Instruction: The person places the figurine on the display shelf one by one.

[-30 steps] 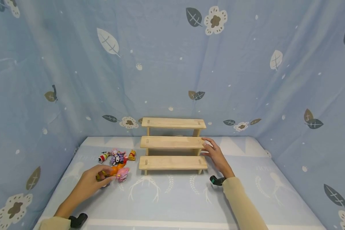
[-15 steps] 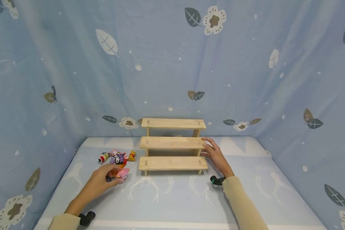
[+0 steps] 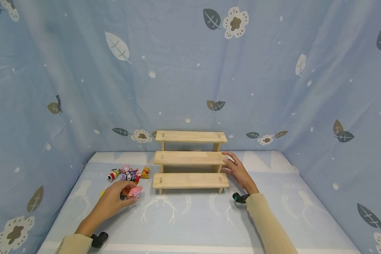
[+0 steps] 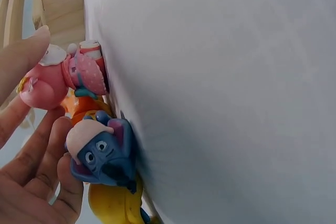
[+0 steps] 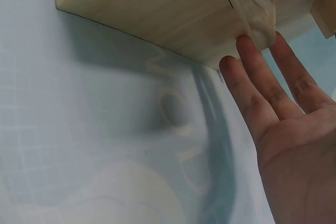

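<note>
A pink figurine [image 4: 84, 72] with a pale dotted skirt lies on its side at the left of the table; my left hand [image 3: 115, 195] pinches its head between thumb and fingers. Touching the same hand's fingers is a blue donkey figurine [image 4: 105, 153]. Behind them show an orange figurine [image 4: 86, 106] and a yellow figurine [image 4: 115, 203]. My right hand [image 3: 239, 173] rests its fingertips at the right end of the middle tier of a three-tier wooden display stand [image 3: 190, 157]. In the right wrist view its fingers [image 5: 262, 77] are nearly straight, right at the board's edge.
Beyond the left hand several more figurines lie close together, among them a purple-and-black figurine [image 3: 131, 175], a red-and-white figurine [image 3: 114, 175] and a yellow bear [image 3: 145, 172]. A blue patterned curtain [image 3: 177, 70] hangs around the table [image 3: 190, 225].
My left hand has moved a little right, from the orange figurine onto the pink one, and its fingers have closed on it. The right hand stays at the stand.
</note>
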The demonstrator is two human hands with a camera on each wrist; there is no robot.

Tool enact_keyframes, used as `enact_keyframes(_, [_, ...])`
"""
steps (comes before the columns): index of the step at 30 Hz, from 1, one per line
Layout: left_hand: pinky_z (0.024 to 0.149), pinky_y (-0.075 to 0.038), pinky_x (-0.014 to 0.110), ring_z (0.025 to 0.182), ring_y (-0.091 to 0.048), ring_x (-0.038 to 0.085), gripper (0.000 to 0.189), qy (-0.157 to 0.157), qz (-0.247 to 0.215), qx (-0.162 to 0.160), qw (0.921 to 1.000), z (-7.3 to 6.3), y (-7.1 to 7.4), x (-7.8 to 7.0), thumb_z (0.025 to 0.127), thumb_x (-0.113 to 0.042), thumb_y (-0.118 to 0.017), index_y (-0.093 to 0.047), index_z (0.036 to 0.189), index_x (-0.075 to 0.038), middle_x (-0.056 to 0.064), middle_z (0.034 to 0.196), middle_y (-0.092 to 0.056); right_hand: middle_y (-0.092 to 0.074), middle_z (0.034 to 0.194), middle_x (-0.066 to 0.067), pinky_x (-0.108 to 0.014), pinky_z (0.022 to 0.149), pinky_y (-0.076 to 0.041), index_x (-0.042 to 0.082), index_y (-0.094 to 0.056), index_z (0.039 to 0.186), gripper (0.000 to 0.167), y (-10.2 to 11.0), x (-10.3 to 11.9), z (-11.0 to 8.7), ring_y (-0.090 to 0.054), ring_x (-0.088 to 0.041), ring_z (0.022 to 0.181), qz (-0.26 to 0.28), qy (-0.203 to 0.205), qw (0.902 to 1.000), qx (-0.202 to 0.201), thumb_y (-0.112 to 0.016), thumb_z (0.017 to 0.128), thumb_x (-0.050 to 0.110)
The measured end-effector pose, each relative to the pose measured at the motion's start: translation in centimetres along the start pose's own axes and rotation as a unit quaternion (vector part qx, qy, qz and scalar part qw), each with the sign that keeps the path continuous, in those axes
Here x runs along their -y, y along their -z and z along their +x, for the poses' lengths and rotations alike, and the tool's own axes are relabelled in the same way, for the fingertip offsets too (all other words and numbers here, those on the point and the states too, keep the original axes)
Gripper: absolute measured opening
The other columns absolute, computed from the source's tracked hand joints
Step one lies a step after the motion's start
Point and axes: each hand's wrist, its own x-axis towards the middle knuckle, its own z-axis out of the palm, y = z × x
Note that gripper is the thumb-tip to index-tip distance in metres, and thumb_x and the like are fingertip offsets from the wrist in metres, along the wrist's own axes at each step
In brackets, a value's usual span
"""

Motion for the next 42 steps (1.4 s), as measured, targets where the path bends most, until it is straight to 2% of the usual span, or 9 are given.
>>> enact_keyframes(8, [0.066,-0.049,0.028,0.081,-0.053,0.013,0.053,0.009,0.012,-0.008,0.9999,0.1,-0.3,-0.1,0.075,-0.021,-0.095,-0.070,0.119,-0.007,0.001,0.099,-0.064,-0.042,0.150,-0.025,-0.064,0.107,-0.042,0.013,-0.039,0.152,0.048,0.2,0.1,0.2,-0.053,-0.050,0.128,0.002,-0.004,0.9999,0.009,-0.056,0.109,0.024])
enact_keyframes(14, [0.064,-0.048,0.026,0.080,-0.053,0.014,0.050,0.016,0.008,0.000,0.9998,0.5,-0.6,-0.3,0.075,-0.018,-0.094,-0.070,0.118,-0.007,-0.002,0.095,-0.064,-0.040,0.152,-0.024,-0.063,0.108,-0.042,0.016,-0.040,0.151,0.046,0.2,0.1,0.3,-0.058,-0.041,0.124,-0.003,-0.008,1.0000,0.001,-0.056,0.109,0.024])
enact_keyframes(17, [0.063,-0.048,0.025,0.078,-0.053,0.014,0.050,0.014,0.002,-0.003,0.9999,0.6,-0.8,-0.3,0.074,-0.016,-0.094,-0.070,0.117,-0.005,-0.002,0.093,-0.064,-0.042,0.151,-0.023,-0.063,0.108,-0.041,0.015,-0.040,0.152,0.046,0.1,0.0,0.2,-0.058,-0.042,0.124,0.003,-0.005,1.0000,0.002,-0.055,0.109,0.023])
enact_keyframes(24, [0.068,-0.051,0.032,0.082,-0.056,0.015,0.050,0.012,0.016,-0.012,0.9997,0.8,-1.0,-0.3,0.076,-0.017,-0.094,-0.070,0.119,-0.005,0.005,0.105,-0.070,-0.044,0.149,-0.023,-0.064,0.108,-0.040,0.014,-0.037,0.154,0.051,0.0,-0.1,0.4,-0.054,-0.048,0.127,0.011,-0.007,0.9999,0.003,-0.057,0.108,0.027])
enact_keyframes(33, [0.064,-0.050,0.026,0.080,-0.057,0.014,0.043,-0.001,-0.032,-0.041,0.9986,0.9,0.0,-0.3,0.080,-0.020,-0.091,-0.074,0.119,-0.009,0.005,0.101,-0.071,-0.042,0.151,-0.022,-0.064,0.109,-0.039,0.017,-0.038,0.154,0.054,0.0,-0.2,0.3,-0.052,-0.049,0.129,0.023,-0.011,0.9996,-0.008,-0.059,0.107,0.031])
enact_keyframes(38, [0.057,-0.045,0.026,0.075,-0.055,0.018,0.047,0.003,-0.044,-0.059,0.9973,1.2,0.8,-0.6,0.082,-0.029,-0.090,-0.075,0.121,-0.009,0.007,0.099,-0.071,-0.043,0.151,-0.022,-0.065,0.108,-0.040,0.018,-0.039,0.154,0.053,0.0,-0.3,0.3,-0.056,-0.043,0.125,0.018,-0.014,0.9997,-0.009,-0.060,0.107,0.032])
enact_keyframes(42, [0.059,-0.049,0.026,0.075,-0.059,0.018,0.048,0.007,-0.054,-0.071,0.9960,1.6,1.3,-0.8,0.082,-0.032,-0.090,-0.074,0.123,-0.012,0.006,0.099,-0.072,-0.043,0.151,-0.023,-0.064,0.108,-0.041,0.017,-0.039,0.154,0.053,0.0,-0.3,0.3,-0.061,-0.037,0.121,0.016,-0.012,0.9998,-0.008,-0.059,0.107,0.031])
